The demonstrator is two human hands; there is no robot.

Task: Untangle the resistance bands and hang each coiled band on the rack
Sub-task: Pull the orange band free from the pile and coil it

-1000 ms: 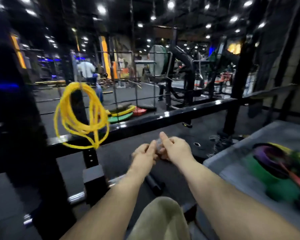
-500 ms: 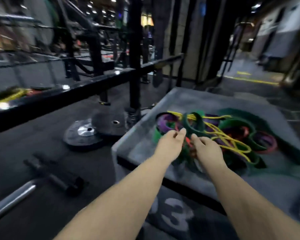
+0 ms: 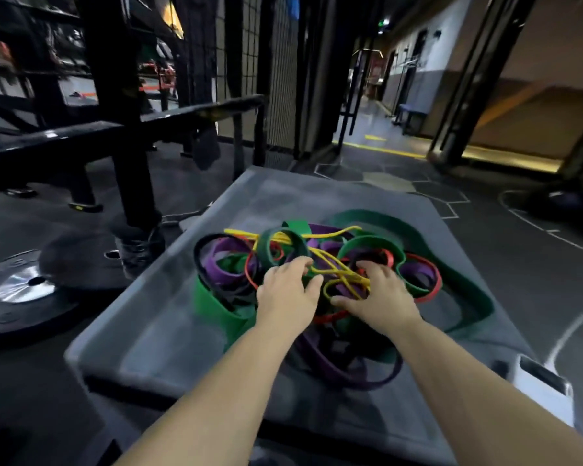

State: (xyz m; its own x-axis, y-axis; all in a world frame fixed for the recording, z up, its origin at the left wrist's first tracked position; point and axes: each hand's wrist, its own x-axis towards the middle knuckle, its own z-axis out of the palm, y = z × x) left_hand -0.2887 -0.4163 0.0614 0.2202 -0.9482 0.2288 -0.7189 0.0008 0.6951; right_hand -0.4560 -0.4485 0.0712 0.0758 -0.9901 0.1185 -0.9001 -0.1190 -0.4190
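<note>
- Black weight plate (image 3: 21,290) with a shiny metal centre lies flat on the dark floor at far left.
- Black steel rack (image 3: 115,95) stands behind it, its upright coming down just beside the near-left corner of the box; no band is visible on the part in view.
- Grey padded box (image 3: 155,331) fills the centre. All bands in view sit on its top.
- Tangle of resistance bands (image 3: 347,364) is heaped mid-box: loops of several colours, crossed over and through one another.
- Bright green band (image 3: 212,307) forms the left edge of the heap, with a purple band (image 3: 223,270) looped just above it.
- Left hand (image 3: 288,294) is palm down on the heap. Its fingers are curled into the tangle, with the thumb closing against them. Which band it grips is not clear.
- Thin yellow band (image 3: 340,274) runs in several strands between the two hands and up across the heap.
- Right hand (image 3: 381,297) rests on the heap just right of the yellow strands, fingers bent and thumb out to the left. I cannot tell whether it grasps anything.
- Red band (image 3: 431,290) loops just right of that hand.
- Wide dark green band (image 3: 468,290) curves round the far and right side of the heap.
- White object (image 3: 546,385), blurred, sits at the box's near-right corner.
</note>
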